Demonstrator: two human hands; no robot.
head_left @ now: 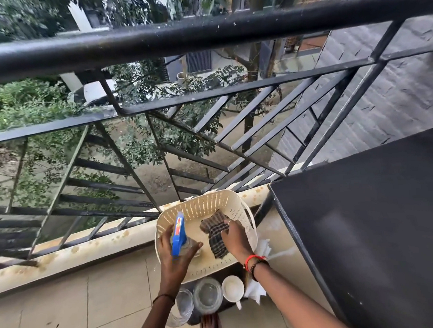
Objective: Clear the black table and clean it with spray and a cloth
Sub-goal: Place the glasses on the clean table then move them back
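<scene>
A cream perforated basket (pixel 207 206) stands on the balcony floor beside the black table (pixel 376 206), which fills the right side. Inside the basket, my left hand (pixel 176 255) grips a clear spray bottle with a blue trigger head (pixel 178 233). My right hand (pixel 236 238) is closed on a brown checked cloth (pixel 215 234) that lies in the basket. The table's top shows nothing on it in this view.
Below the basket on the floor sit two clear glass bowls (pixel 206 294), a white cup (pixel 232 288) and white paper napkins (pixel 262 246). A black metal railing (pixel 207 99) runs across the far edge above a stained cream ledge (pixel 95 246). Beige floor tiles lie at lower left.
</scene>
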